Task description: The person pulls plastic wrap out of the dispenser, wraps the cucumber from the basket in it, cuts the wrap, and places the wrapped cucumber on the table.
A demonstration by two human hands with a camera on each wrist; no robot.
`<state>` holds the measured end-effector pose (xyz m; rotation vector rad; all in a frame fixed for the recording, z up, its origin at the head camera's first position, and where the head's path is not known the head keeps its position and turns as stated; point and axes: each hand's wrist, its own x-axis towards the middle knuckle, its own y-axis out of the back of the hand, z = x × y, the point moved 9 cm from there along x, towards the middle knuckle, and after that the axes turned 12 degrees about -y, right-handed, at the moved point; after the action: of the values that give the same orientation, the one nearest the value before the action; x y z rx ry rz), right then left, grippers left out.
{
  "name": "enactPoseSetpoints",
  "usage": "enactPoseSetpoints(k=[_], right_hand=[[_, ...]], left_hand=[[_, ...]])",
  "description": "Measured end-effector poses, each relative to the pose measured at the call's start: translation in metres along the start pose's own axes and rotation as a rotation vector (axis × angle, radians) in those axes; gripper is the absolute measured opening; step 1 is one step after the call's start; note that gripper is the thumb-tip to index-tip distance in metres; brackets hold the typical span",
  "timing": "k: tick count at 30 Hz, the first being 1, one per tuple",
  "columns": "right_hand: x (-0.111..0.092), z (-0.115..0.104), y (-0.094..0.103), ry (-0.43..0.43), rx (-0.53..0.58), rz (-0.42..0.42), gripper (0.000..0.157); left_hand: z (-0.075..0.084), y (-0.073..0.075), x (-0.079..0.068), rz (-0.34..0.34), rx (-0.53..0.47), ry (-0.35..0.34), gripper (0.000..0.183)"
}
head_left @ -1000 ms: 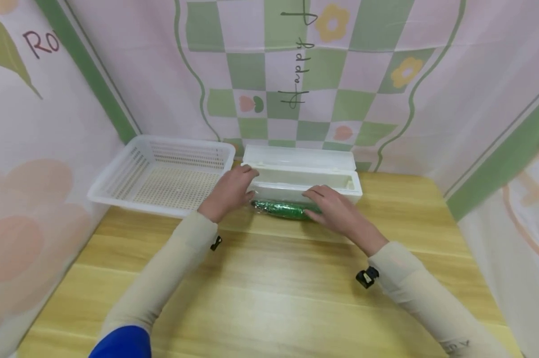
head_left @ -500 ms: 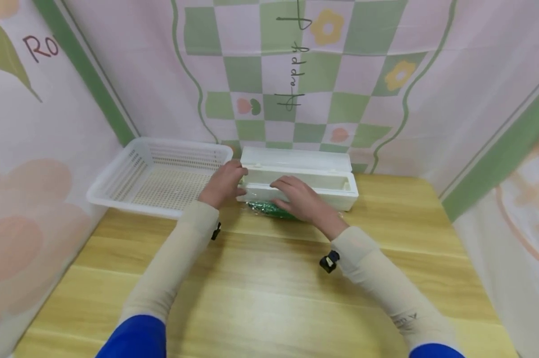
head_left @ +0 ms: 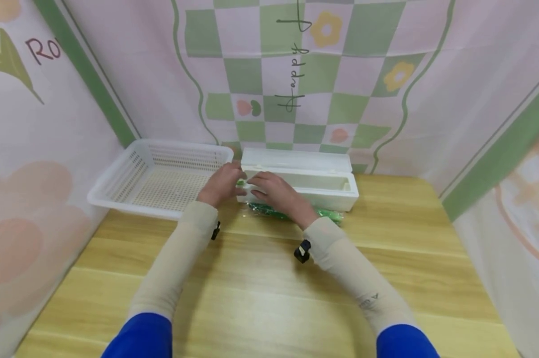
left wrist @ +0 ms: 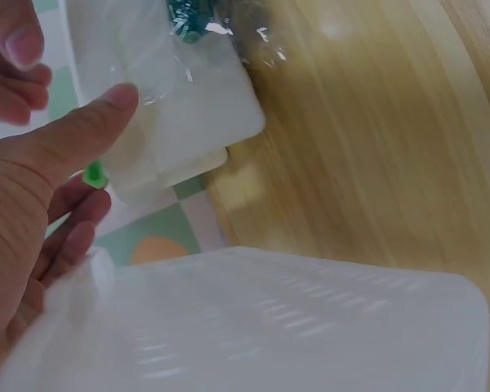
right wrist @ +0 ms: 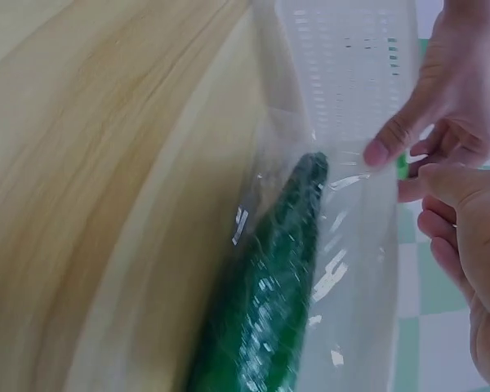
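Note:
A long white cling film box (head_left: pixel 323 200) stands at the back of the table, its lid (head_left: pixel 296 160) tipped back. My left hand (head_left: pixel 222 185) grips the box's left end, thumb in front and fingers behind. Between them shows a small green plastic piece (left wrist: pixel 95 175), probably a film cutter, at the box's edge. My right hand (head_left: pixel 278 194) reaches over the box's front wall, fingers loosely bent, thumb and fingertips close to the left hand and holding nothing. Under it a green cucumber (right wrist: pixel 269 278) lies along the box on the table, covered by clear, wrinkled film (right wrist: pixel 327 278).
A white slotted plastic basket (head_left: pixel 171 186) stands to the left, right beside the left hand. Behind the table hangs a curtain (head_left: pixel 283 74) with green checks and flowers. The wooden table (head_left: pixel 260 288) extends toward the person.
My right hand has moved left along the box, from over the cucumber to near the left hand, uncovering the cucumber's right end. The left hand has shifted only slightly left.

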<state>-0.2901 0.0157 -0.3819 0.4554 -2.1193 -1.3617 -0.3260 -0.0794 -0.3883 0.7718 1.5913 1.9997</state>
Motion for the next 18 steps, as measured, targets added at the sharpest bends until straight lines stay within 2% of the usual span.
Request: enactPoseSetpoints(k=[5, 9, 18], right_hand=[[0.007, -0.003, -0.009, 0.038, 0.028, 0.077, 0.028], [0.010, -0.004, -0.014, 0.025, 0.045, 0.122, 0.025], [0.016, -0.005, -0.019, 0.005, -0.020, 0.206, 0.022]], left_hand=[[-0.003, -0.001, -0.002, 0.021, -0.012, -0.017, 0.030], [-0.005, -0.002, -0.002, 0.044, -0.043, -0.025, 0.029], [-0.014, -0.006, 0.002, 0.032, -0.161, 0.013, 0.031]])
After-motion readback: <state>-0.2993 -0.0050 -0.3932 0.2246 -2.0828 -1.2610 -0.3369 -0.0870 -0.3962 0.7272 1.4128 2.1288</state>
